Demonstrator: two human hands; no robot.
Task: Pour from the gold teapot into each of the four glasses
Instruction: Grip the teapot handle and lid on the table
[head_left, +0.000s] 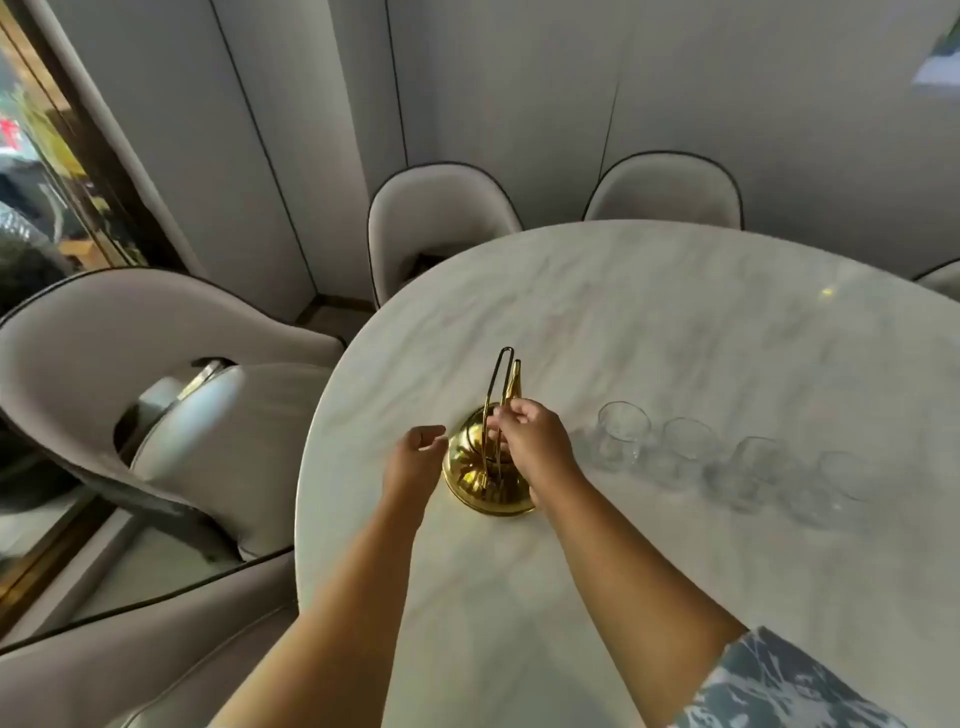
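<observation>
A shiny gold teapot (475, 475) with a tall wire loop handle stands on the white marble table (649, 322), near its left edge. My right hand (532, 441) reaches over the pot, and its fingertips pinch the wire handle partway up. My left hand (415, 460) hovers just left of the pot, fingers loosely curled, holding nothing. Several clear glasses stand in a row to the right of the pot, from the nearest glass (621, 434) to the farthest glass (847, 480). They look empty, though blur makes this hard to judge.
Grey upholstered chairs ring the table: one at the left (156, 338), two at the far side (441, 218) (667, 189). A glass-fronted cabinet (47, 171) stands at the far left. Pale wall panels rise behind the chairs.
</observation>
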